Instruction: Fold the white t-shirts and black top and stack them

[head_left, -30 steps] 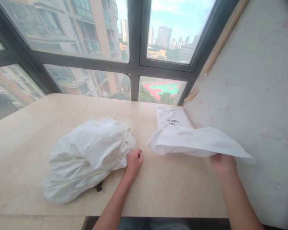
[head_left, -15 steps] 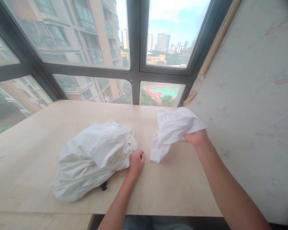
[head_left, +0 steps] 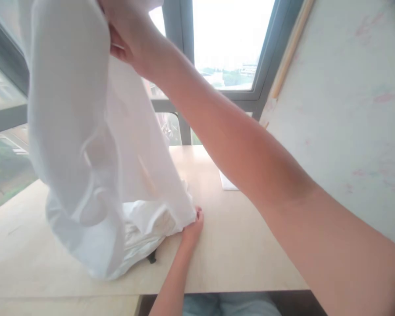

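Observation:
A large white cloth (head_left: 69,101) hangs from my right hand (head_left: 130,33), raised at the upper left with its fingers closed on the fabric. The cloth drapes down in loose folds, slightly blurred. Its lower right corner reaches my left hand (head_left: 193,226), whose fingers are closed at that corner near the tabletop. Beneath lies a crumpled off-white fabric bundle (head_left: 136,239), largely hidden by the hanging cloth, with a small black piece (head_left: 152,256) sticking out at its front edge. Whether the cloth and the bundle are joined, I cannot tell.
A flat white piece (head_left: 228,182) lies on the pale tabletop (head_left: 237,237), partly behind my right forearm. Dark-framed windows (head_left: 240,94) stand along the far side. A patterned wall (head_left: 352,123) bounds the right, and the table's front edge is close to me.
My right hand has swung from the right side to the upper left, lifting white cloth high over the bundle. My left hand has stayed near the bundle's right edge, now at the cloth's corner.

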Tool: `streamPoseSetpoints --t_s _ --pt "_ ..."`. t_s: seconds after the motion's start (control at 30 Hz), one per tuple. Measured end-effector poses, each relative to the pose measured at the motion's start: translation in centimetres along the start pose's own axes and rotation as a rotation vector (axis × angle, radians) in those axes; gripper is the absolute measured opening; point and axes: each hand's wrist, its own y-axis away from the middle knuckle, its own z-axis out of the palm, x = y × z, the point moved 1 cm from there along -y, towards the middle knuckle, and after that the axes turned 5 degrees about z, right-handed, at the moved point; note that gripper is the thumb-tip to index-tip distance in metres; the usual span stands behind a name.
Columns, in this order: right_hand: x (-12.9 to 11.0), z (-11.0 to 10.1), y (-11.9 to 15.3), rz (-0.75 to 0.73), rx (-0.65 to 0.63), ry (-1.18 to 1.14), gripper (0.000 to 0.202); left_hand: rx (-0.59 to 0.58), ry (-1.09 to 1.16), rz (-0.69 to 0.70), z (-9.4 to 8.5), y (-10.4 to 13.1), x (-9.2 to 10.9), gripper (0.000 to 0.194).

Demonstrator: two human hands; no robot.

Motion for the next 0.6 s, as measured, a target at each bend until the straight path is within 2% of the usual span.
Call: streamPoseSetpoints --t_s 0.07,0.13,0.17,0.23,0.33,0.37,0.47,0.53,0.6 --pt "3.8 1.7 0.2 -0.031 -0.088 0.229 0.03 -0.007 0.022 0.006 0.3 0.0 -0.1 0.02" --pt "9.0 2.6 2.5 -0.071 -0.125 0.533 0.044 -0.005 0.047 0.013 0.5 0.0 -0.1 0.018" --pt "11.9 2.7 4.4 -0.131 -0.153 0.638 0.045 0.003 0.057 0.015 0.6 0.1 -0.1 0.016" --pt "18.0 2.4 9.3 -0.135 -0.231 0.823 0.039 0.025 0.076 0.018 0.6 0.1 -0.1 0.016" --pt "26.9 0.6 17.3 -0.087 -0.486 0.976 0.031 0.06 0.106 0.012 0.8 -0.1 -0.3 0.015" --pt "29.4 -0.6 19.4 -0.063 -0.52 0.994 0.033 0.069 0.119 0.008 1.0 -0.1 -0.4 0.013" --pt "34.9 -6.1 23.4 0.122 -0.322 0.955 0.03 0.07 0.176 0.005 1.4 -0.3 -0.7 0.012" --pt "36.9 -11.5 24.3 0.289 -0.132 1.022 0.027 0.056 0.213 0.011 1.5 -0.4 -0.7 0.015" --pt "37.9 -17.5 24.6 0.427 0.004 1.118 0.027 0.044 0.235 0.017 1.5 -0.4 -0.7 0.016"
